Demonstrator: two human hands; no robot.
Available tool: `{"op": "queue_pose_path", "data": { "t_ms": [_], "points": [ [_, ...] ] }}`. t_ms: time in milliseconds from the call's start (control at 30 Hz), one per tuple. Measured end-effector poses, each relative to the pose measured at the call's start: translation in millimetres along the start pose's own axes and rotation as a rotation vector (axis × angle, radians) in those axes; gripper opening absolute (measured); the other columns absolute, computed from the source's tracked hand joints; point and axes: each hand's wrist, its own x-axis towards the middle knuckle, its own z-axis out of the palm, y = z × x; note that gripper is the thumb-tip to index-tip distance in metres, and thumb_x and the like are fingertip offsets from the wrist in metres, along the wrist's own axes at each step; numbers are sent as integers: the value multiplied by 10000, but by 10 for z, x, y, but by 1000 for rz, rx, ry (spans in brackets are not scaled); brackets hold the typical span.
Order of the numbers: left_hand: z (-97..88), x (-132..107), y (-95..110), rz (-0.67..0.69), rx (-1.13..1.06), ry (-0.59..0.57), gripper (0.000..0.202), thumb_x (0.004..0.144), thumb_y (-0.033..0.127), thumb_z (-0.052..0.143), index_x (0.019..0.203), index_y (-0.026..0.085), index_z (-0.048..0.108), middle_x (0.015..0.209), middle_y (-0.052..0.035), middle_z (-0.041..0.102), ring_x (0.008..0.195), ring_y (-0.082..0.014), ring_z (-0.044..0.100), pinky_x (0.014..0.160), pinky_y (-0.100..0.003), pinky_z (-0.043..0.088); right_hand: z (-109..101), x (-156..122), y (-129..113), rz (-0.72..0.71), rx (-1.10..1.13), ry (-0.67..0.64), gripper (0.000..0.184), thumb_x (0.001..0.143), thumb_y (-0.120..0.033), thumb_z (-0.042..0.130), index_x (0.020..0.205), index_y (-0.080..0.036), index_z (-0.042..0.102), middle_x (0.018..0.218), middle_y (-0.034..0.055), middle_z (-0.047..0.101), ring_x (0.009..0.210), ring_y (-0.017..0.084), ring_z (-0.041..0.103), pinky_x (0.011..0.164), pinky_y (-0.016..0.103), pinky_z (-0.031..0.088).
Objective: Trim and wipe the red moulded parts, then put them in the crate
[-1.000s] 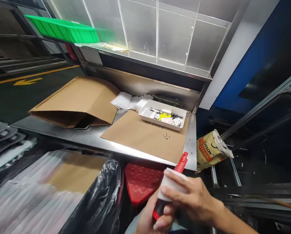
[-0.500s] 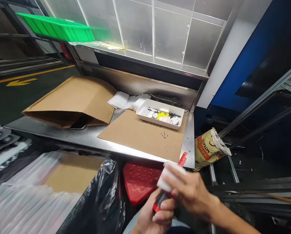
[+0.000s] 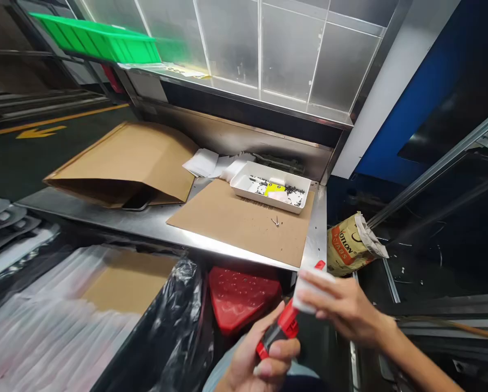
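Observation:
My left hand (image 3: 264,354) is closed around the grey-black grip of a long red-and-black plastic part (image 3: 288,321), which slants up and to the right. Folded over its upper length is a white wiping cloth (image 3: 314,289), pressed there by my right hand (image 3: 346,305). Only the red tip sticks out beyond the cloth. Both hands are in front of the metal bench, near its right corner. The exact kind of the red part cannot be made out.
On the bench, a cardboard sheet (image 3: 236,223) carries a white tray (image 3: 244,191) with small black bits and a tiny metal piece (image 3: 275,221). A large brown paper bag (image 3: 146,158) lies left. Below are a red stool (image 3: 244,294) and a box of wrapped parts (image 3: 60,321).
My right hand and the cloth have moved right and toward the part's tip, uncovering more red near the grip. My left hand keeps its hold. The view has shifted slightly.

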Motion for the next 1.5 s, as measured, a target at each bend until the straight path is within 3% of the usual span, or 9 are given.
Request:
{"op": "queue_pose_path", "data": {
  "t_ms": [400,567,733,933,1033,1167,1233,1367,1500],
  "points": [
    [-85,-35,7,19,31,-12,352,949,372,521,749,90,588,477,6,503,302,-14,388,287,-60,185,65,49,-63,-74,7,9,333,1000,-263,406,1305,-213,528,1385,117,569,1217,220,594,793,292,602],
    [-65,-64,24,64,36,25,397,957,418,489,826,73,636,469,9,510,283,-20,390,278,-71,200,126,50,-62,45,-82,35,351,1001,-259,382,1307,-193,539,1409,168,534,1191,245,613,811,312,603],
    [-70,-119,30,146,107,62,364,918,369,583,728,62,627,450,12,506,287,-10,391,287,-64,223,247,169,-113,-52,5,138,347,991,-321,440,1297,-198,545,1374,148,575,1080,199,678,796,260,603],
    [-292,-28,97,51,307,-56,573,767,583,688,482,115,519,365,43,402,241,-22,332,232,-116,153,211,245,-73,65,-78,254,397,1013,-318,342,1342,-193,526,1391,162,551,1227,240,583,876,308,590],
    [-308,-3,106,103,361,-6,494,711,579,742,642,104,625,399,44,459,233,-27,332,228,-123,126,216,233,-107,-11,-6,234,402,1011,-342,368,1380,-234,486,1369,115,583,1155,197,637,832,247,598],
    [-151,-116,47,150,508,96,506,827,644,569,878,149,664,420,33,487,266,-57,372,262,-132,198,155,210,-5,171,-110,284,392,1008,-261,373,1379,-234,499,1439,127,508,1222,219,588,918,315,578],
    [-61,-173,2,207,593,173,540,841,646,546,1072,167,642,465,27,525,294,-59,390,285,-132,240,156,192,12,120,-104,273,412,1006,-281,379,1399,-207,476,1463,148,470,1257,235,557,901,320,586],
    [5,-164,-68,369,770,246,806,824,682,534,1458,231,324,458,50,525,311,-61,365,339,-138,314,172,154,3,98,-126,234,390,1003,-266,395,1375,-220,501,1415,152,525,1186,231,616,879,327,596],
    [-70,-98,-87,426,984,244,986,798,702,543,1528,191,121,429,57,504,328,-88,362,347,-172,290,104,124,52,110,-169,237,401,1000,-267,403,1386,-207,492,1432,168,502,1250,247,563,937,368,570]
  ]
}}
